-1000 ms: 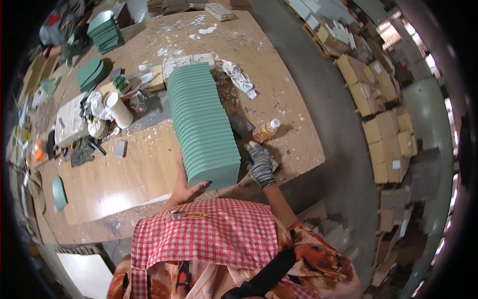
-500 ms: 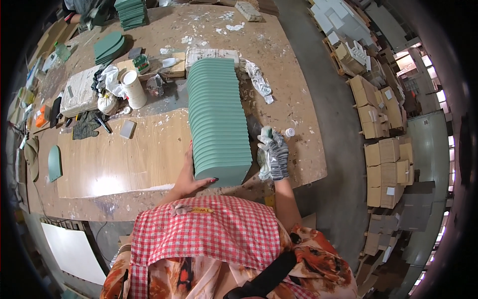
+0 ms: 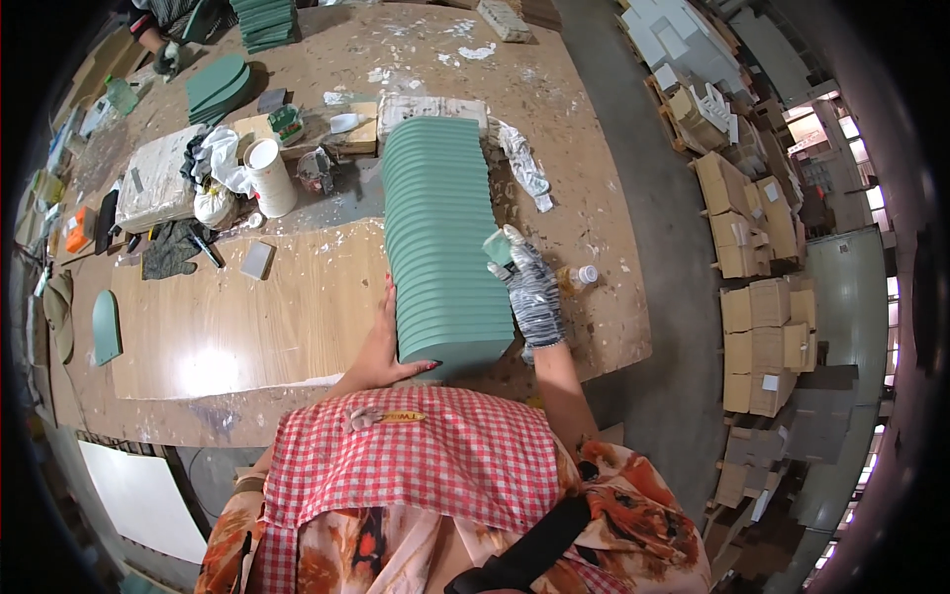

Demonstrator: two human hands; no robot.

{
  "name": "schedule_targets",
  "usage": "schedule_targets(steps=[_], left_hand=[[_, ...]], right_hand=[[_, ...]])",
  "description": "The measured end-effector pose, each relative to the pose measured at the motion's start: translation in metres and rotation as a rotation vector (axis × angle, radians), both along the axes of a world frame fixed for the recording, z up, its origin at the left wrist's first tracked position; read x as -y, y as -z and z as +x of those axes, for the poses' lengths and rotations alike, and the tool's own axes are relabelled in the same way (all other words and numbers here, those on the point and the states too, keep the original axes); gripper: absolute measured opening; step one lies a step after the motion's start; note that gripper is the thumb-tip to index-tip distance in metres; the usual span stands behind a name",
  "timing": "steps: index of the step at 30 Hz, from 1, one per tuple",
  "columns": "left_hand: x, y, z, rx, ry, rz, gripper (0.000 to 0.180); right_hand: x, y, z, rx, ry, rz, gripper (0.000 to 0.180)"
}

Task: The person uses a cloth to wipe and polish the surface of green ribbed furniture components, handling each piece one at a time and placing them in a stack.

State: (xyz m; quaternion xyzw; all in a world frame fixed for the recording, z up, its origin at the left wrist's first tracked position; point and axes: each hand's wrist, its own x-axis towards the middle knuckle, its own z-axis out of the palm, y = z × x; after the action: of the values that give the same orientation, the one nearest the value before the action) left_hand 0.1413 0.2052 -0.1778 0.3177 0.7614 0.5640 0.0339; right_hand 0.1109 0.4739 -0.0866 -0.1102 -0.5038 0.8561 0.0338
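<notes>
A long row of green boards with rounded tops [image 3: 440, 228] stands packed face to face in front of me. My bare left hand [image 3: 381, 346] rests against its near left corner, fingers stretched along the side and thumb across the nearest board. On the right, my right hand [image 3: 531, 287], in a grey and white glove, pinches a small green pad [image 3: 499, 248] at the boards' right edges. Whether it is a sponge or a cloth I cannot tell. Beside that glove lies a small clear bottle with a white cap [image 3: 578, 278].
A white wrapped block [image 3: 430, 107] sits behind the row, with a crumpled cloth [image 3: 524, 168] to its right. Leftward are a white cup [image 3: 269, 178], a dark glove [image 3: 173, 252], a grey block [image 3: 257, 260] and a single green board [image 3: 106, 327]. Another person's gloved hand [image 3: 168, 59] is far left.
My right hand has moved from beside the row up and left onto its right edges with the green pad, uncovering the bottle. My left hand still rests on the near corner.
</notes>
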Motion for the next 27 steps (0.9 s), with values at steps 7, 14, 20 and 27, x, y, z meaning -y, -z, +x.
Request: schedule_targets(steps=[7, 14, 20, 27], left_hand=[[0.002, -0.004, 0.002, 0.009, 0.014, -0.001, 0.133], [0.01, 0.004, 0.005, 0.001, -0.042, -0.04, 0.132], [0.004, 0.0, 0.003, 0.015, -0.005, -0.009, 0.132], [0.004, -0.003, 0.005, 0.072, -0.007, -0.029, 0.132]], right_hand=[[0.047, 0.007, -0.028, -0.306, 0.022, 1.055, 0.035], [0.1, -0.004, -0.036, -0.455, -0.042, 1.3, 0.033], [0.091, -0.007, -0.031, -0.446, -0.079, 1.366, 0.03], [0.076, -0.007, -0.022, -0.347, 0.071, 1.314, 0.026]])
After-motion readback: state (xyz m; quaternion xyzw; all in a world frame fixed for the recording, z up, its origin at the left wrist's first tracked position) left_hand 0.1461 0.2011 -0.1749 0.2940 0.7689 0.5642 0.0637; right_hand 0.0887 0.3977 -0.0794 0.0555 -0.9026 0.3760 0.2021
